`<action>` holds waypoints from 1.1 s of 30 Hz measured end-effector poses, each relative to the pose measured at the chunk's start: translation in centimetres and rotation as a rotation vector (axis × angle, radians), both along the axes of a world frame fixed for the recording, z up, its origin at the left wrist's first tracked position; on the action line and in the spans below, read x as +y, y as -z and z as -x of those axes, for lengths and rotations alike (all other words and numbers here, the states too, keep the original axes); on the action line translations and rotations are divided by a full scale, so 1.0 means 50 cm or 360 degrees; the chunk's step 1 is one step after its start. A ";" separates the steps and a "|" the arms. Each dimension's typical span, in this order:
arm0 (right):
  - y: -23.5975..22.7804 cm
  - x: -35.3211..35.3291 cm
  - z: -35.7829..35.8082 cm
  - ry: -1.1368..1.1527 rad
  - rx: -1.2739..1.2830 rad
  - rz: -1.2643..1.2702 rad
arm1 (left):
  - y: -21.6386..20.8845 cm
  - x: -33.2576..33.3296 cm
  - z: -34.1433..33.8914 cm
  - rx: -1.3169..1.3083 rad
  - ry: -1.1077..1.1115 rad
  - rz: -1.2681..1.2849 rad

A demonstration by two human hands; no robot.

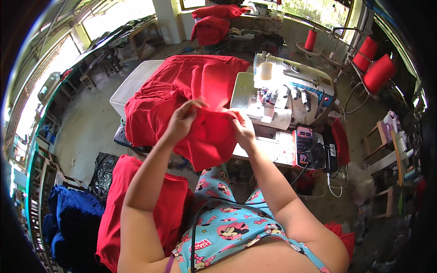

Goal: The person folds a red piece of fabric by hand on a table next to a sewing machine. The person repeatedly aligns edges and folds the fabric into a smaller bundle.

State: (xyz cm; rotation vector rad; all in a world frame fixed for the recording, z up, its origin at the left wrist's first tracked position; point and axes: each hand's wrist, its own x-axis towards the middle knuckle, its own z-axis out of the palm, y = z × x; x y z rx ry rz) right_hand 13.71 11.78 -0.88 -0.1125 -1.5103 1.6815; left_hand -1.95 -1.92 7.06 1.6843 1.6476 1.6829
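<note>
A piece of red fabric (211, 136) hangs between my hands, over the near edge of a larger red pile. My left hand (184, 119) pinches its upper left part, with the fingertips slightly blurred. At the upper right, my right hand (242, 128) has its fingers closed on the fabric's edge, close to the sewing machine. The red fabric pile (177, 82) spreads over a white surface left of the machine. The white sewing machine (296, 86) has its lamp shining on the needle area.
Red thread cones (380, 73) stand on a rack at the right. A black box with cables (314, 152) sits beside the machine table. More red fabric (132, 204) lies at my left, next to dark blue fabric (75, 218) and a black plastic bag (104, 170).
</note>
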 end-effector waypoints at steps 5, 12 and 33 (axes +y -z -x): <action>-0.046 -0.008 0.005 0.0835 -0.0992 -0.1112 | 0.055 0.099 -0.044 0.0502 -0.0688 -0.0015; 0.085 -0.027 0.023 0.0952 -0.1701 -0.1262 | 0.218 0.096 -0.022 0.1661 -0.0974 0.0620; -0.102 0.464 -0.631 0.1211 -0.2844 -0.1062 | 0.221 0.099 -0.036 0.1599 -0.1155 0.0519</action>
